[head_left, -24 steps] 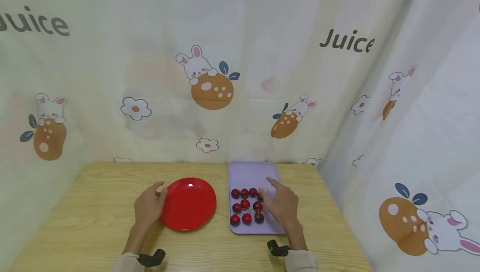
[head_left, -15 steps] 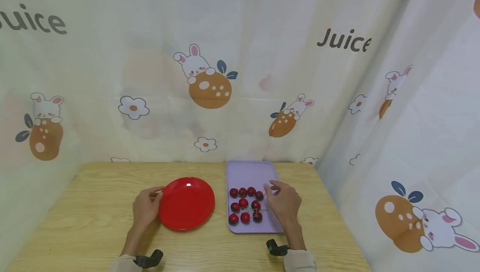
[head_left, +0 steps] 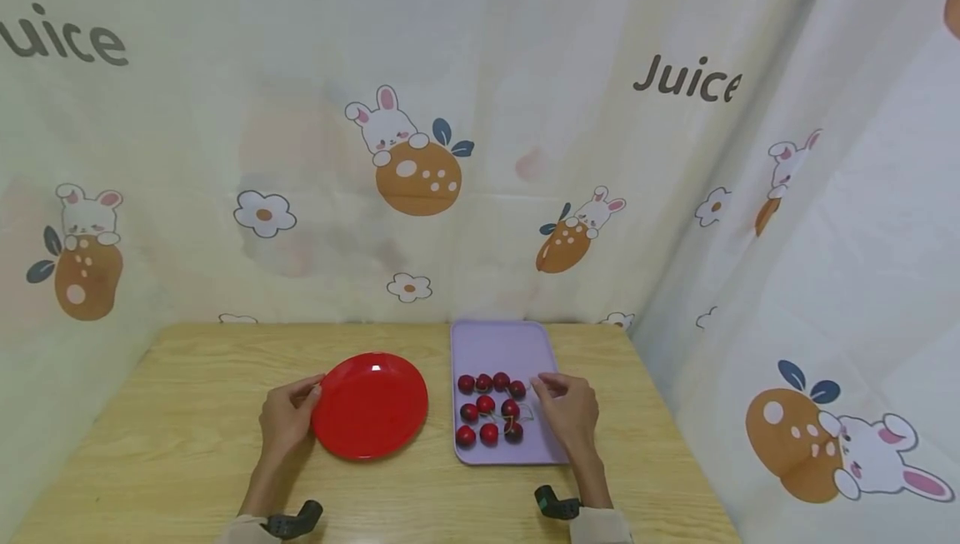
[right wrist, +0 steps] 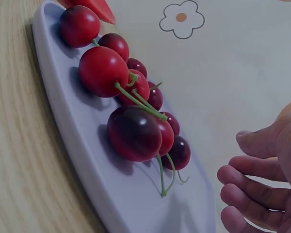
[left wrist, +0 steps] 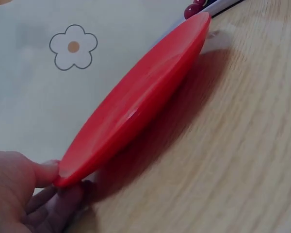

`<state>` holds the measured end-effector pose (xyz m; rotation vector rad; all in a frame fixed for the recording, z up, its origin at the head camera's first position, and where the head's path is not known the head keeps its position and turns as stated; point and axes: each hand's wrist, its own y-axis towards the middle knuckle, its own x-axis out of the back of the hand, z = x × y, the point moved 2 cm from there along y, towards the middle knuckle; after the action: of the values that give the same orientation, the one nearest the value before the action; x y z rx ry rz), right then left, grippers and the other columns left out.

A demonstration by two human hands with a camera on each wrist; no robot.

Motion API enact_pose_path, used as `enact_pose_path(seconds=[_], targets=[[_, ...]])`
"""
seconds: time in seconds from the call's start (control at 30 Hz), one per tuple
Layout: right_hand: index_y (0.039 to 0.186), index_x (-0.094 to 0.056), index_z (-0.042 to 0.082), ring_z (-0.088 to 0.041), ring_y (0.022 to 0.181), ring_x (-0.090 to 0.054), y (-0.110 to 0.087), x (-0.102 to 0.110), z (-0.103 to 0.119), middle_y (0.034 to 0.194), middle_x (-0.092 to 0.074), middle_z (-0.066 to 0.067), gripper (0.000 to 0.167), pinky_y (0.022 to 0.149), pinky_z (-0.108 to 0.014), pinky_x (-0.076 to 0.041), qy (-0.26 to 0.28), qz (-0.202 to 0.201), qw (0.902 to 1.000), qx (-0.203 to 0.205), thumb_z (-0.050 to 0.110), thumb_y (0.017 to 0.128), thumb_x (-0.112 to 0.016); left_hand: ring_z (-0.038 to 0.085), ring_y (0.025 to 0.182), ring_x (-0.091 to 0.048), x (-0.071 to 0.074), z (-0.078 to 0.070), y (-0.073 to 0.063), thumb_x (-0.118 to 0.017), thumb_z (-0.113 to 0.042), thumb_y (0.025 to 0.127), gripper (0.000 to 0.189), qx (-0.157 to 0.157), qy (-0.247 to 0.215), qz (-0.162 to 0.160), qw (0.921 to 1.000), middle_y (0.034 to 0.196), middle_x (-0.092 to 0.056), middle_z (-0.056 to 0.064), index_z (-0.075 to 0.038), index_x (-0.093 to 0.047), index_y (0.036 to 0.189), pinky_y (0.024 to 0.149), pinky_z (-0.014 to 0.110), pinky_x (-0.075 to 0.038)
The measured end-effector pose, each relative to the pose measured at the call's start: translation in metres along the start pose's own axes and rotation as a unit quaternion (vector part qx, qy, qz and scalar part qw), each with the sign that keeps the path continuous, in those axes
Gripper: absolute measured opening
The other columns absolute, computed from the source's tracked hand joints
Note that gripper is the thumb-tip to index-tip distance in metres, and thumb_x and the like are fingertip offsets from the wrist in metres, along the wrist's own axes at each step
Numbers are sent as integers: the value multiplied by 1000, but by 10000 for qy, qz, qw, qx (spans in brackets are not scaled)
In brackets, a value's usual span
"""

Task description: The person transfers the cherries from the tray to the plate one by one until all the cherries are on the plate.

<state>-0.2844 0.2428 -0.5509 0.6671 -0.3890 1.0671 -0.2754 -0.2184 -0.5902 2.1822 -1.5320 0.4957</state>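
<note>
The red plate [head_left: 371, 406] lies left of the middle on the table. My left hand [head_left: 287, 417] pinches its left rim; the left wrist view shows the thumb on top and fingers [left wrist: 63, 206] underneath. A lilac tray [head_left: 501, 348] stands to the right of the plate. Several dark red cherries [head_left: 486, 404], some with green stems, sit in its nearer half. Over the tray's right edge hovers my right hand [head_left: 573, 415], holding nothing. Its fingers [right wrist: 254, 191] are loosely bent and apart from the cherries in the right wrist view.
A light wooden table [head_left: 405, 498] carries both the plate and the tray. Behind it and along the right side hangs a pale curtain [head_left: 315, 127] printed with rabbits, fruit and flowers. The tray's far end reaches close to the curtain.
My left hand's thumb and fingers have closed on the plate's rim. My right hand has drawn slightly away from the cherries, its fingers more bent. Plate and tray keep their places.
</note>
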Motion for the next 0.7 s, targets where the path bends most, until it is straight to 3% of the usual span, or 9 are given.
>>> enact_pose_path(seconds=[0.13, 0.33, 0.43, 0.7], targets=[[105, -88, 10, -13, 76, -68, -3, 2, -4, 86, -82, -6, 16, 71, -32, -45, -37, 147, 9999, -60, 22, 95, -85, 22, 97, -78, -3, 2, -2, -69, -14, 107, 27, 117, -155, -142, 9997, 120, -82, 20, -8, -81, 130, 92, 41, -50], [103, -88, 7, -23, 86, -74, -9, 1, -12, 93, -83, -10, 17, 75, -39, -51, -249, 270, 9993, -55, 22, 96, -83, -2, 87, -71, -5, 7, -3, -70, -15, 107, 25, 151, -222, -382, 9989, 121, -83, 16, -10, -82, 128, 91, 34, -49], [101, -88, 8, -21, 83, -73, -12, 1, -14, 92, -83, -9, 15, 73, -38, -52, -285, 305, 9991, -35, 21, 94, -84, -11, 84, -64, -6, 8, -4, -70, -16, 107, 25, 170, -272, -383, 9988, 121, -83, 16, -11, -82, 128, 92, 34, -48], [103, -88, 12, -15, 82, -71, -17, -5, -18, 96, -84, -6, 12, 72, -35, -51, -450, 730, 9963, -74, 20, 96, -84, -14, 80, -62, -6, 10, -4, -71, -17, 106, 26, 100, -246, -395, 9989, 118, -84, 14, -12, -82, 129, 89, 30, -45]])
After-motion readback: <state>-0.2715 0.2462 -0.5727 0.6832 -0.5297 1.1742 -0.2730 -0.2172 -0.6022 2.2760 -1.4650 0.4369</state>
